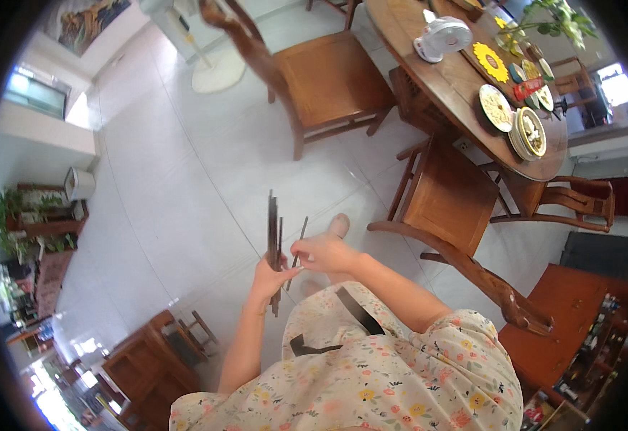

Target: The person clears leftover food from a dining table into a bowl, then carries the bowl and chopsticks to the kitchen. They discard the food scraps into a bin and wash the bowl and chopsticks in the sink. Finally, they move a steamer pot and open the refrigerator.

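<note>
My left hand (266, 283) is closed around a bundle of dark chopsticks (273, 223), held upright in front of my body with their ends at uneven heights. Between the thumb and fingers of my right hand (327, 253) is a single dark chopstick (301, 237), slightly tilted and a little to the right of the bundle. The two hands are close together, thumbs near each other. Part of the bundle is hidden by my left fingers, and how many sticks it holds cannot be told.
Ahead on the right stands a round wooden table (400, 32) with a small white fan (443, 37), a plate of food (496, 108) and stacked bowls (529, 132). Wooden chairs (335, 78) (448, 194) surround it. Pale tiled floor (184, 215) lies below; potted plants (12, 215) stand far left.
</note>
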The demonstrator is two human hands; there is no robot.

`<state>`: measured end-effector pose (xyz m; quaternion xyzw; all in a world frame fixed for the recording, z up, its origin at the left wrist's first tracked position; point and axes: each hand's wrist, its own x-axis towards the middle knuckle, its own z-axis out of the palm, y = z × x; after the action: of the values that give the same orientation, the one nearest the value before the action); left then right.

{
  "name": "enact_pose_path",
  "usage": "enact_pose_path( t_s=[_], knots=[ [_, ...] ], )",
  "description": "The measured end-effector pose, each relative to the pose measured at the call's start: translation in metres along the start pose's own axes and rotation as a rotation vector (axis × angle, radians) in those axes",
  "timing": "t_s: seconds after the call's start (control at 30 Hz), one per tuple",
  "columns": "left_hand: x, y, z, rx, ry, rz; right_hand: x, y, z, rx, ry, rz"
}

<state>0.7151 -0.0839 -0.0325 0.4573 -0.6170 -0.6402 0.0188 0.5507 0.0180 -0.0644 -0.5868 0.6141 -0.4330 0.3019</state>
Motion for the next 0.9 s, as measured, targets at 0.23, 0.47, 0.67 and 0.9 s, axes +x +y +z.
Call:
enact_pose_path(
  t_s=[0.23,0.47,0.67,0.9],
  knots=[
    [0.076,0.069,0.035,-0.027,-0.437,-0.428,0.038,0.026,-0.089,0.339,-0.149,0.325],
    [0.160,0.119,0.093,-0.442,-0.572,-0.625,0.047,0.103,-0.182,0.786,0.362,0.559],
    [0.233,0.191,0.159,-0.110,-0.708,-0.434,-0.015,0.165,-0.276,0.845,1.017,0.875],
    [0.310,0.285,0.269,0.301,-0.851,-0.343,-0.129,0.196,-0.336,0.845,1.801,1.029]
  ],
)
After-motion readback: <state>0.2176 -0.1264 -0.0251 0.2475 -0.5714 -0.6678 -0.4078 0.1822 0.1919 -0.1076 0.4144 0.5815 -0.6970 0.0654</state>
